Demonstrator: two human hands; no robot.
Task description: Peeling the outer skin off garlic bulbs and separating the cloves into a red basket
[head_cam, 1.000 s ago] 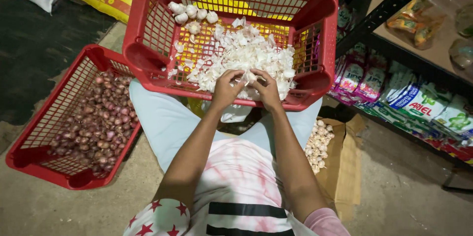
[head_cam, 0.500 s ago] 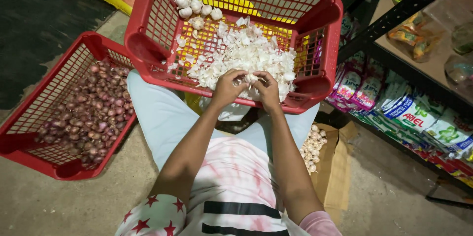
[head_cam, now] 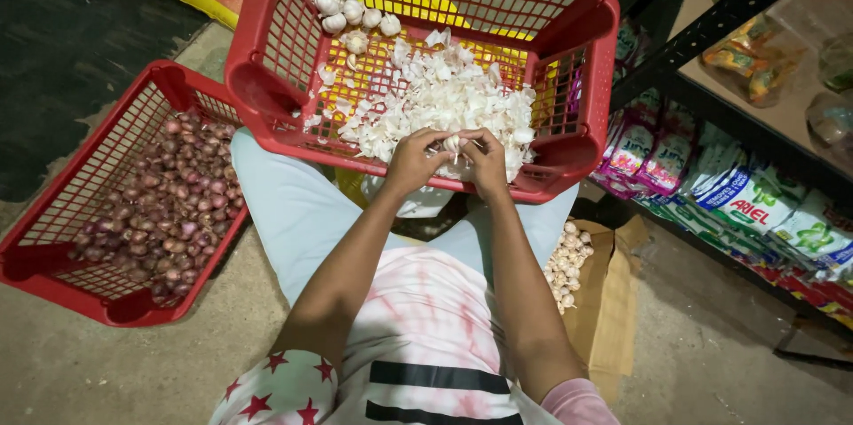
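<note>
Fingertips of left hand [head_cam: 414, 161] and right hand [head_cam: 487, 161] pinched tight around garlic piece [head_cam: 452, 143].

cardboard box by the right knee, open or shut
Open: the cardboard box has its flaps spread, and garlic bulbs show inside it.

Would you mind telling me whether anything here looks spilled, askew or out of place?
Nothing stands out. The garlic skins lie inside the red crate, the small onions inside theirs, and both hands hold a garlic piece over the crate.
</note>
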